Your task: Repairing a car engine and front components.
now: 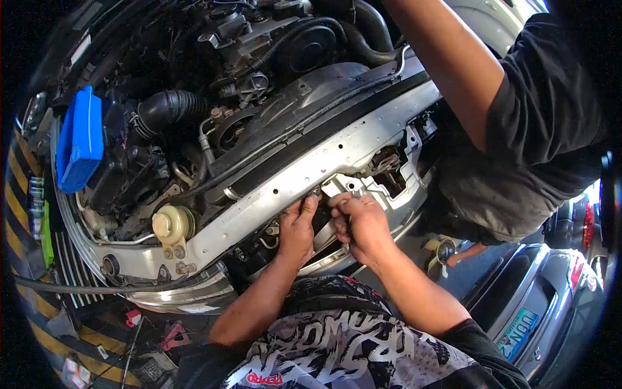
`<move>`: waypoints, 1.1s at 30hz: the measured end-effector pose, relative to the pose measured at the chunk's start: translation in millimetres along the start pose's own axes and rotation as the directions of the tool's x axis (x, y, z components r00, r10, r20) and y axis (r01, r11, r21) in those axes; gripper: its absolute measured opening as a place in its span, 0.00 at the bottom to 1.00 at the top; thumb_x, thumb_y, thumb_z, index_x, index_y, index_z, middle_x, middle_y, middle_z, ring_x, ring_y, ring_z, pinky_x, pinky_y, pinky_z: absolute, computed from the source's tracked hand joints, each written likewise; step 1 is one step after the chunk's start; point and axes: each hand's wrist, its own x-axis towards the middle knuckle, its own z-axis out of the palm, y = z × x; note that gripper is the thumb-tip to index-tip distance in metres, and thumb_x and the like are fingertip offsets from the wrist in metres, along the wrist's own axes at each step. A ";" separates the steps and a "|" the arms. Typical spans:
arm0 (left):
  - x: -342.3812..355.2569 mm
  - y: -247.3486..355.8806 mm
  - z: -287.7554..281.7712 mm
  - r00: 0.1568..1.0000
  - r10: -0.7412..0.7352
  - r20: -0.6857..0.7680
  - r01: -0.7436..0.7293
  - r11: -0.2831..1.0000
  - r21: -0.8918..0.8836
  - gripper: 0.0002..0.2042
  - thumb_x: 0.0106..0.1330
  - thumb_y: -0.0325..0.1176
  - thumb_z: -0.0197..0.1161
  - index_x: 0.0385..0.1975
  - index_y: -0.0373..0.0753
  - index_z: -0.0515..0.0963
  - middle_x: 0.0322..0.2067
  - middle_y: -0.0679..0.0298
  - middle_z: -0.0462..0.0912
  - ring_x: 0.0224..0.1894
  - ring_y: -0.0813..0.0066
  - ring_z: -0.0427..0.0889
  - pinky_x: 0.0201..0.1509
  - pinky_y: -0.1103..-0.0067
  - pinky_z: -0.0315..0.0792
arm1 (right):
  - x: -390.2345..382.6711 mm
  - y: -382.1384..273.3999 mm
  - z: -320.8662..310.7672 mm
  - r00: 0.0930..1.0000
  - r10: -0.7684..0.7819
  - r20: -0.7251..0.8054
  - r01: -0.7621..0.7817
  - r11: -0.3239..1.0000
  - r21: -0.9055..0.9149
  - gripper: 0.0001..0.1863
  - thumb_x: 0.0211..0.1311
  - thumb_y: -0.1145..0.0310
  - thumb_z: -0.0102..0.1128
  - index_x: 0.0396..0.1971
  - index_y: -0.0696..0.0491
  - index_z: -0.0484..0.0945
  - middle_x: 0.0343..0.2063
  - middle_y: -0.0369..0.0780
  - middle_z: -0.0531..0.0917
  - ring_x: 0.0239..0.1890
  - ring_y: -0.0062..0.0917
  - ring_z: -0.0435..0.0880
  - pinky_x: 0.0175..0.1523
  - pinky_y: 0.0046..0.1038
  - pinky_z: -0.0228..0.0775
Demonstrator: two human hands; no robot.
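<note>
My left hand is at the underside of the silver crossbar at the car's front. Its thumb and fingers close together at the bar's lower edge, around something small that I cannot make out. Just to the right, my right hand is curled, fingertips pinched together in front of a pale bracket. Whatever lies in that pinch is hidden by the fingers. Both forearms come up over the front bumper area, and the two hands are close but apart.
A co-worker's bare arm and dark shirt fill the right, reaching over the engine bay. A blue plastic container sits at the left. A yellowed reservoir stands on the crossbar's left end. Another car is parked behind.
</note>
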 end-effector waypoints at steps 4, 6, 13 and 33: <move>8.2 3.9 -1.4 0.999 0.034 -0.001 -0.034 0.999 -0.021 0.14 0.77 0.33 0.59 0.55 0.34 0.78 0.50 0.65 0.81 0.52 0.77 0.77 0.61 0.77 0.69 | -4.1 -9.1 1.5 0.993 0.115 -0.010 -0.108 0.958 0.265 0.11 0.64 0.75 0.51 0.43 0.59 0.78 0.26 0.37 0.76 0.17 0.20 0.68 0.19 0.24 0.58; 0.9 2.9 -0.4 0.999 0.038 -0.005 -0.038 0.999 -0.020 0.14 0.76 0.33 0.59 0.55 0.35 0.78 0.50 0.65 0.81 0.53 0.77 0.76 0.61 0.77 0.68 | -9.4 -5.5 5.4 0.998 0.058 -0.004 -0.057 0.982 0.182 0.12 0.64 0.75 0.50 0.44 0.59 0.77 0.25 0.36 0.76 0.16 0.20 0.67 0.19 0.24 0.57; 4.8 3.5 -4.6 0.999 -0.003 0.039 0.006 0.996 -0.088 0.18 0.75 0.39 0.60 0.55 0.30 0.77 0.52 0.58 0.81 0.57 0.71 0.76 0.66 0.73 0.65 | 7.2 9.0 20.3 0.859 -0.507 -0.074 0.312 0.632 -0.709 0.13 0.66 0.65 0.61 0.38 0.60 0.85 0.24 0.46 0.85 0.26 0.31 0.83 0.36 0.34 0.75; 10.7 13.6 -22.0 0.982 -0.139 0.131 0.164 0.966 -0.202 0.12 0.67 0.30 0.59 0.48 0.35 0.78 0.48 0.62 0.82 0.56 0.71 0.75 0.68 0.76 0.61 | 25.8 26.5 44.2 0.836 -0.465 -0.292 0.223 0.774 -0.593 0.15 0.61 0.65 0.63 0.33 0.64 0.83 0.31 0.60 0.84 0.39 0.54 0.86 0.45 0.43 0.76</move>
